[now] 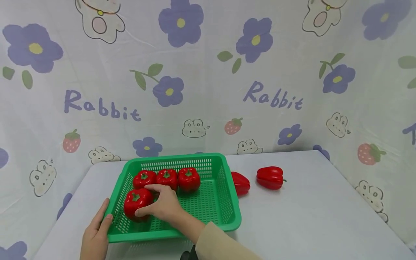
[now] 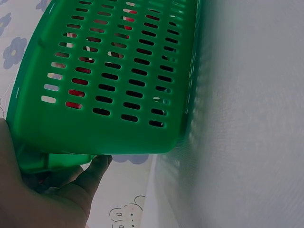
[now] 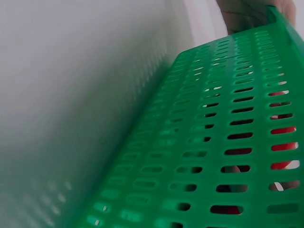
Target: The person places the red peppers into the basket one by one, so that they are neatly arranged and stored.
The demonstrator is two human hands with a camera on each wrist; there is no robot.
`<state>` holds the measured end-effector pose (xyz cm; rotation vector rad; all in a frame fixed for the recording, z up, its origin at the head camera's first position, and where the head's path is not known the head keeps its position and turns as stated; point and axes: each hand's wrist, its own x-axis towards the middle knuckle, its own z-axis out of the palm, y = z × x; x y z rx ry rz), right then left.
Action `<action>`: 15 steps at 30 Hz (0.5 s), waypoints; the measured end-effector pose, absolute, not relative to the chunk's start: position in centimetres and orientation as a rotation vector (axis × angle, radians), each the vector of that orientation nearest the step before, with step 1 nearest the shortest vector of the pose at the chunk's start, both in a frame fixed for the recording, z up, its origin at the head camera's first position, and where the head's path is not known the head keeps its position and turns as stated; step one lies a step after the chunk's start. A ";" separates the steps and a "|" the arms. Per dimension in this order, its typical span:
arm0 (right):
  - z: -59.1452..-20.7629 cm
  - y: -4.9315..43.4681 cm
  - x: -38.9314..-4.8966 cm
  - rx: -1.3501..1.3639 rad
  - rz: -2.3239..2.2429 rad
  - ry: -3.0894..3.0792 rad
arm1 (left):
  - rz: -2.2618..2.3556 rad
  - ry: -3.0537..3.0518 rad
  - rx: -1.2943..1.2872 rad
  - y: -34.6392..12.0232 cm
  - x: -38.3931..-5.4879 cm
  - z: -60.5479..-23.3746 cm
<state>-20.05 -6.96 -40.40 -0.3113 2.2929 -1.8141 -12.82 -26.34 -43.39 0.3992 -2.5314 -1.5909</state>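
1 red pepper [image 1: 137, 203] lay at 9 o'clock from the right hand [image 1: 167, 206], clamped between its thumb and fingers — inside the green basket [image 1: 146, 236], toward its 8 o'clock corner as the head view showed it. Its stem pointed up, so its long axis looked roughly upright; whether its base touched the basket floor I could not tell. From the left hand [image 1: 95, 231] that pepper was at 2 o'clock and clear of the fingers, so the right hand was nearer. The left hand gripped the basket's rim at its 9 o'clock end.

I counted 6 peppers, 2 hands and 1 basket. Inside were 4: the held pepper, plus 3 in a back row — left pepper [image 1: 144, 179], middle pepper [image 1: 167, 177] and right pepper [image 1: 189, 179] — at 12 to 2 o'clock from it. Outside, toward 3 o'clock on the white table [image 1: 292, 216], were 2: a half-hidden pepper [image 1: 241, 183] just beside the basket, and a sideways pepper [image 1: 270, 177], stem toward 3 o'clock.
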 end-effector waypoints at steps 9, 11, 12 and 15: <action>-40.8 -7.1 -20.4 -0.284 -1.680 2.358 | -1.591 -2.563 0.425 -26.4 -12.8 -43.5; -40.9 -7.1 -20.4 -0.273 -1.692 2.348 | -1.586 -2.560 0.444 -26.3 -12.9 -43.4; -40.9 -7.1 -20.4 -0.268 -1.699 2.344 | -1.584 -2.557 0.447 -26.3 -12.9 -43.3; -40.9 -7.1 -20.5 -0.270 -1.717 2.339 | -1.578 -2.554 0.435 -26.4 -12.9 -43.3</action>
